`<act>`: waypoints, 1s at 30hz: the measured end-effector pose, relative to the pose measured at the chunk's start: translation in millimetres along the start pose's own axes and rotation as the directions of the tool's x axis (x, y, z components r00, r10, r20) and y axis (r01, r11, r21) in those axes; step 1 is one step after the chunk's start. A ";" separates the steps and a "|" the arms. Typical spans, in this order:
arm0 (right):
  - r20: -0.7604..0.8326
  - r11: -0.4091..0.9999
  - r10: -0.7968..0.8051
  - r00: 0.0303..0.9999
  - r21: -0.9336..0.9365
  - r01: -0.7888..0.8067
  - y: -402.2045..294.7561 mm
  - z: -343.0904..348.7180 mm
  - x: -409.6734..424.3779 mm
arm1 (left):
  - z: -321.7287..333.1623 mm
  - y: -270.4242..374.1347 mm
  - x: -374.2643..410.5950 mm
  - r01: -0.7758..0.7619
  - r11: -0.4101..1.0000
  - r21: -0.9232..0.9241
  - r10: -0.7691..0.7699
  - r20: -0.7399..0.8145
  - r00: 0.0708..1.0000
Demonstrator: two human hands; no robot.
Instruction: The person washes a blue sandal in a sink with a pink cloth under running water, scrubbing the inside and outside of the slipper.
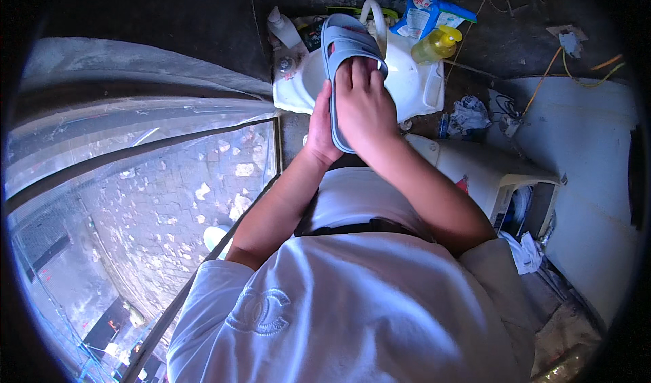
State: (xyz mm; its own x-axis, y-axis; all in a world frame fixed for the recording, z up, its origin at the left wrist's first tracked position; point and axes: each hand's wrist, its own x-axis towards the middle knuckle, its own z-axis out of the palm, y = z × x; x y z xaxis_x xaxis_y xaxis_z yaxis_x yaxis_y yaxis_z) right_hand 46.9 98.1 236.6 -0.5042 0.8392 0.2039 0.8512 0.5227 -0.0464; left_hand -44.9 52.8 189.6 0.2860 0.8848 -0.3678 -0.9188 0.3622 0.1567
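A grey-blue slide sandal (334,103) is held over a white washbasin (414,105), its toe end pointing towards the tap. My left hand (321,128) grips the sandal from the left, thumb along the sole's edge and the other fingers hidden beneath it. Over the footbed lies my right hand (367,103), with its fingers pushed in under the straps. Something reddish shows through the gaps in the straps; whether it is a fingertip or a held thing is unclear. Behind the sandal curves a white tap (377,21).
A yellow pump bottle (432,47) and a blue packet (419,16) stand at the basin's back right. A white bottle (283,29) is at the back left. To the right is a pale washing machine (468,164); a framed window (178,189) spans the left.
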 end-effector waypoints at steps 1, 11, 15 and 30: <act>0.113 0.997 0.031 0.993 0.063 -0.039 7.1 1.4 10.3 | -0.5 -1.5 -0.4 0.032 0.999 0.010 -0.032 -0.015 0.999; -0.158 0.999 0.015 0.987 0.053 -0.007 -12.2 -1.9 -3.1 | 3.7 0.4 0.5 -0.129 0.991 0.024 0.129 -0.003 0.992; 0.120 0.999 0.014 0.993 0.038 -0.018 3.5 -5.4 9.3 | -4.0 1.1 -0.5 -0.029 0.997 0.073 0.032 -0.034 0.999; -0.035 0.965 -0.197 0.980 0.168 0.200 -6.4 -28.6 -39.3 | -26.8 11.7 8.9 -0.038 0.981 -0.191 0.057 0.098 0.994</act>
State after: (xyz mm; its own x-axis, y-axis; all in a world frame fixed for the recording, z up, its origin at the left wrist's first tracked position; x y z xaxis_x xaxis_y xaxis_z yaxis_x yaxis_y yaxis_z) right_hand 65.4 57.4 256.9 -0.6563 0.7143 0.2430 0.6967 0.6973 -0.1685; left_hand -60.3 57.0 163.5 0.2583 0.9286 -0.2664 -0.9639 0.2661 -0.0074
